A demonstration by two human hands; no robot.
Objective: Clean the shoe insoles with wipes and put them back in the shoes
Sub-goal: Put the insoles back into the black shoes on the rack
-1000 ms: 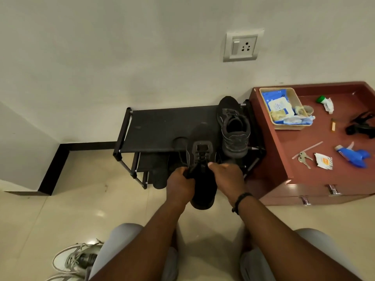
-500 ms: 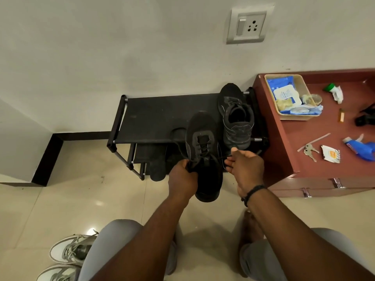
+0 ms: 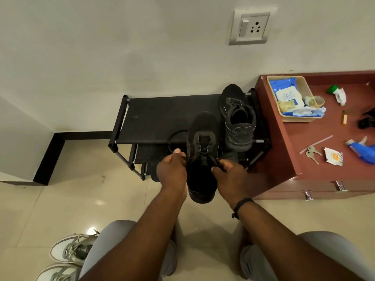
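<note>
A black shoe [image 3: 203,128] is held in front of the black shoe rack [image 3: 162,114], toe pointing away from me. My left hand [image 3: 172,171] pinches its left lace, and my right hand [image 3: 229,175] pinches the right lace; a loop of lace [image 3: 174,138] arcs out to the left. A second black shoe [image 3: 239,118] stands on the rack's right end with its opening facing up. A blue pack of wipes [image 3: 286,94] lies in a beige basket [image 3: 292,118] on the red cabinet. No insole is visible.
The red cabinet [image 3: 284,159] on the right carries keys [image 3: 312,153], a torn sachet [image 3: 332,159], a blue spray bottle [image 3: 361,149] and a green-capped tube [image 3: 336,92]. Two grey-white sneakers [image 3: 71,252] lie on the tiled floor at lower left. A wall socket [image 3: 249,27] is above.
My right hand, held open beside the shoe half a second ago, has come back and taken the right lace. The left hand keeps its hold on the left side.
</note>
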